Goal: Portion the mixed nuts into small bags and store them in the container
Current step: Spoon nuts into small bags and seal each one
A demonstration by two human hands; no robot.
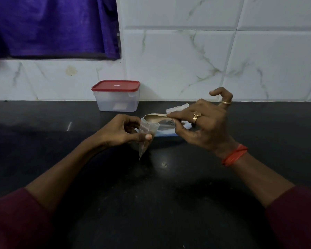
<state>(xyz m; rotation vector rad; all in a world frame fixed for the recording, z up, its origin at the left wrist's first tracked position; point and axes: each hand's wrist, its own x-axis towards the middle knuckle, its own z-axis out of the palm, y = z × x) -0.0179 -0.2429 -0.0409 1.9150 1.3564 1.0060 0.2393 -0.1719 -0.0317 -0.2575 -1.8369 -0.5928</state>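
Early stage: your left hand [121,131] pinches a small bag [148,131], contents unclear; your right hand [203,123] pinches a pale plastic piece [176,109] above the plate [164,135]. The container [116,97], at 12 o'clock against the wall, is lidded, no bags visible inside. Nuts not discernible. The wall bounds 12 o'clock; the counter [151,194] offers room toward 6 o'clock

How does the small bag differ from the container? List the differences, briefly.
1. The small bag is held above the counter, pinched by the left hand; the container stands on the counter against the tiled wall.
2. The small bag is limp film; the container is a rigid box.
3. The container has a red lid on it; the small bag has none.
Both are see-through.
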